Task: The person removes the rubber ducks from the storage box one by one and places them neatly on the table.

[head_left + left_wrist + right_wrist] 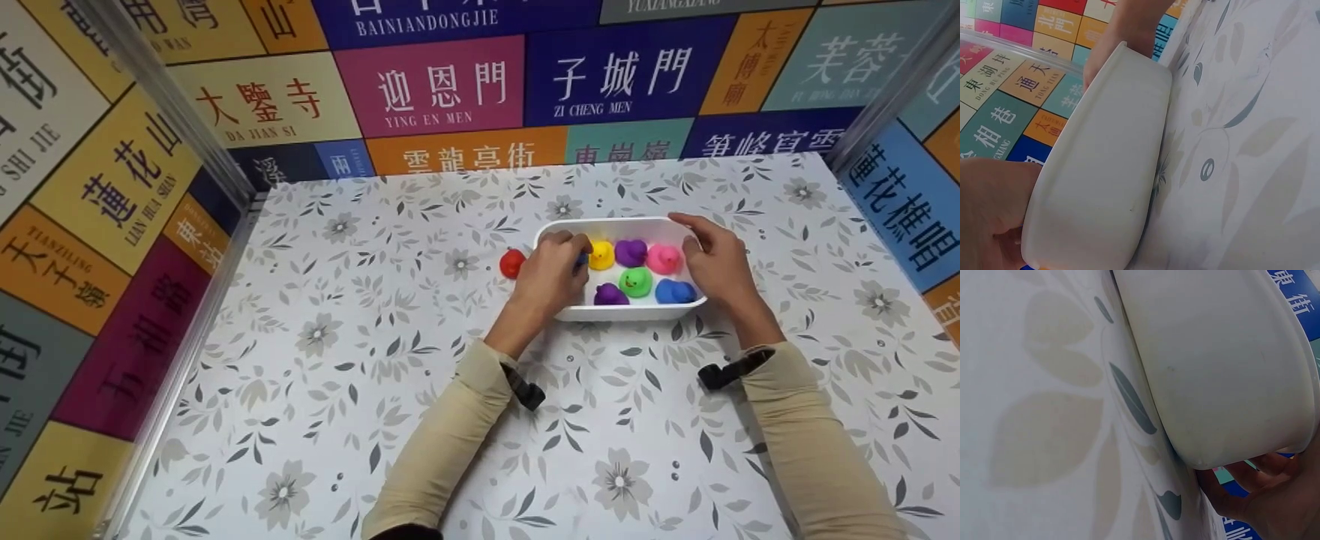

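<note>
A white rectangular tray (634,313) lies on the table with several small toy ducks in it. Among them are a yellow duck (601,256), a pink duck (663,259), a green duck (635,282), a blue duck (675,291) and two purple ducks, one at the back (631,253). Over the tray's left end, my left hand (551,271) pinches another blue duck (582,259), mostly hidden by the fingers. My right hand (716,259) grips the tray's right end, thumb at the rim and fingers round the outer wall, as the right wrist view shows.
A red toy (512,263) sits on the table just outside the tray, left of my left hand. The flower-patterned table (420,375) is bounded by colourful panels with Chinese lettering at the back (435,82) and both sides.
</note>
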### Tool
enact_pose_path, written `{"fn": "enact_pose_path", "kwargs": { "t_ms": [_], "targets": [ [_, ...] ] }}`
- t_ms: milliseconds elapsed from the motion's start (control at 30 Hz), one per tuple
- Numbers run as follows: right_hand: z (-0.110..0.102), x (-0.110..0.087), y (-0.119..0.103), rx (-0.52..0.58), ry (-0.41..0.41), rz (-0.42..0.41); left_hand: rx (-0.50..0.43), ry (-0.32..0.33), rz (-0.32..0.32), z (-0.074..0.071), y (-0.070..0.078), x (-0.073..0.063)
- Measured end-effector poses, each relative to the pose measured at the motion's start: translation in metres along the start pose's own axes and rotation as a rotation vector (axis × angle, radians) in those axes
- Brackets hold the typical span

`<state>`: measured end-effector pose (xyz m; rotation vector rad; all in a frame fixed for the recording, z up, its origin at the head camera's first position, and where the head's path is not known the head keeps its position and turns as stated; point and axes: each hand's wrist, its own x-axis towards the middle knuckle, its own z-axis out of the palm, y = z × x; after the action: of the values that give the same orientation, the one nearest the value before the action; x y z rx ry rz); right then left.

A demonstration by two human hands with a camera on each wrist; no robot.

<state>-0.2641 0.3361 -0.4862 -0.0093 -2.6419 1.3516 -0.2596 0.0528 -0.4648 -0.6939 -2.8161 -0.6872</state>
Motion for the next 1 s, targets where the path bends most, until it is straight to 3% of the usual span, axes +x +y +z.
{"fn": "enact_pose_path", "kwargs": {
  "t_ms": [333, 567, 733, 1000],
  "targets": [
    [0.000, 0.001, 0.002, -0.002, -0.005, 0.008, -0.150, 0.055, 0.083, -0.006, -0.009, -0.001],
    [0.001, 0.001, 0.002, -0.002, -0.006, 0.003, -0.192, 0.053, 0.061, -0.015, -0.010, -0.002],
    [0.001, 0.000, 0.002, 0.000, 0.003, 0.006, -0.195, 0.090, 0.087, -0.022, -0.017, -0.003],
    [0.000, 0.001, 0.002, 0.004, -0.017, 0.019, -0.202, 0.119, 0.069, -0.032, -0.027, -0.005]
  ]
}}
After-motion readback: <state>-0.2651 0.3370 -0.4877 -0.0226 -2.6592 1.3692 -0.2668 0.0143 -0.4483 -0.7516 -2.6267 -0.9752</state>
